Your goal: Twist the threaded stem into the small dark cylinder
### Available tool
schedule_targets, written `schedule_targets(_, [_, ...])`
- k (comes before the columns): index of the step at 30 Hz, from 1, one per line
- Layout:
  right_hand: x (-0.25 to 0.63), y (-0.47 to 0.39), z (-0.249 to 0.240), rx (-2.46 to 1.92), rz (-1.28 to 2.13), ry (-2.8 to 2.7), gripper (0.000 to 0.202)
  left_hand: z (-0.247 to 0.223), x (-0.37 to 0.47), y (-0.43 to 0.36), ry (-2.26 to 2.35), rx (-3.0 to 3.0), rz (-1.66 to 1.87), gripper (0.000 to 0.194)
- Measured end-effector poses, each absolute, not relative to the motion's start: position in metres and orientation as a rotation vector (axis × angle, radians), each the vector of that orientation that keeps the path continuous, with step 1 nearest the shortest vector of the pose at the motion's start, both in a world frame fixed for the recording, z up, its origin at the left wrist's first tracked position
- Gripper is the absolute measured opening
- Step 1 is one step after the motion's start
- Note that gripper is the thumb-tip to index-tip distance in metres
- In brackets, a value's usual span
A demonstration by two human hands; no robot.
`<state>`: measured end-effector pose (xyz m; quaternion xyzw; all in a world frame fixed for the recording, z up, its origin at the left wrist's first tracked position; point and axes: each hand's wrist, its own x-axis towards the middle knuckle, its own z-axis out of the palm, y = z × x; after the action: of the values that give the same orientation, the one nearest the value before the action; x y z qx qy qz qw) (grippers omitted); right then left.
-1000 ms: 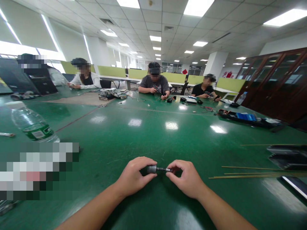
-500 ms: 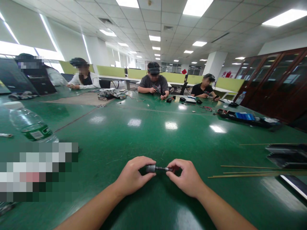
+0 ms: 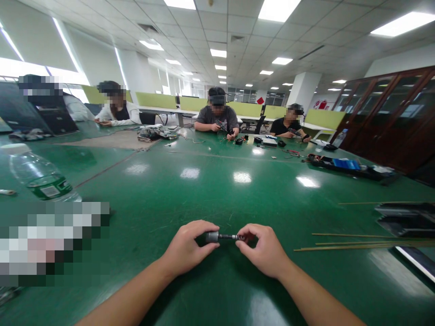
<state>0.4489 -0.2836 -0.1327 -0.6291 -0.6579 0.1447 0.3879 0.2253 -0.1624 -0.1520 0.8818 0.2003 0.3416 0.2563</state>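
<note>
A slim dark shaft with a thick grey cylinder (image 3: 212, 237) on its left end lies level between my hands, low over the green table. My left hand (image 3: 185, 246) pinches the cylinder with thumb and fingers. At the other end, my right hand (image 3: 267, 251) has thumb and forefinger closed on the shaft's tip (image 3: 235, 237), where small shiny ring-like parts show. The part inside the right fingers is partly hidden. It looks like a small motor rotor, though its exact kind cannot be made out.
A water bottle (image 3: 44, 179) stands at left, behind a blurred-out patch. Thin brass-coloured rods (image 3: 343, 246) and dark metal profiles (image 3: 404, 219) lie at right. A long black tray of parts (image 3: 346, 165) sits farther back. Several people work across the green table (image 3: 163, 190).
The view has shifted very slightly. The grey cylinder and my left hand sit a touch farther left, and slightly more of the shiny end shows by my right fingers. Both grips stay.
</note>
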Motion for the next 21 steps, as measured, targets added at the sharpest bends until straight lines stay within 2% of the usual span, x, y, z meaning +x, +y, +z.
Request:
schedule_targets(12, [0.4496, -0.2831, -0.1319, -1.601, 0.376, -1.659, 0.005, -0.1523, 0.2249, -0.1624, 0.550, 2.365, 0.924, 0.033])
schedule_targets(21, [0.4528, -0.2828, -0.1321, -1.586, 0.362, -1.648, 0.004, -0.1435, 0.2240, -0.1559, 0.775, 2.135, 0.985, 0.031])
